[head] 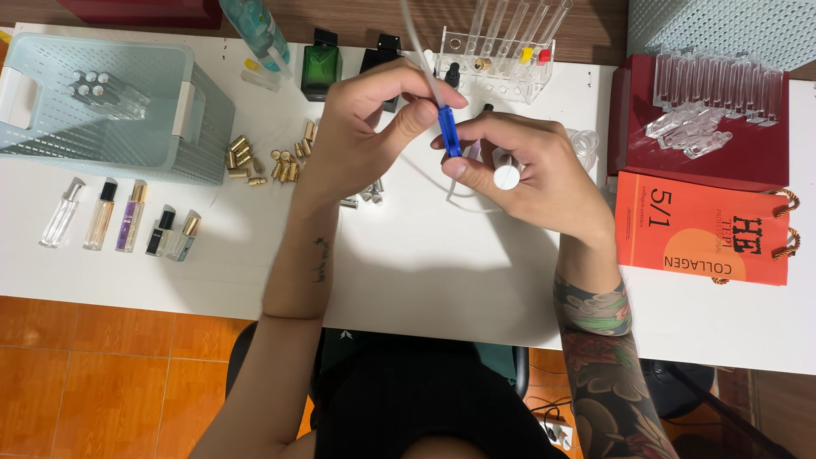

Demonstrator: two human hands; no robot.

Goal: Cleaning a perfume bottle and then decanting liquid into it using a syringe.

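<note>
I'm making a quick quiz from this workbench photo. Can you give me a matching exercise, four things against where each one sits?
Things:
1. Pale blue basket
2. Orange paper bag
3. Gold caps
4. Blue vial

Places:
A. Loose on the white table, beside the basket
B. Table's far left
C. Pinched between left hand and right hand
D. Table's right, below the red box

Pairs: 1-B, 2-D, 3-A, 4-C

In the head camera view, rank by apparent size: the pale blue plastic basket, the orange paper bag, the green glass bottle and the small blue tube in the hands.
Largest to smallest:
1. Pale blue plastic basket
2. Orange paper bag
3. Green glass bottle
4. Small blue tube; raised nearer the camera, yet clearly smallest.
</note>
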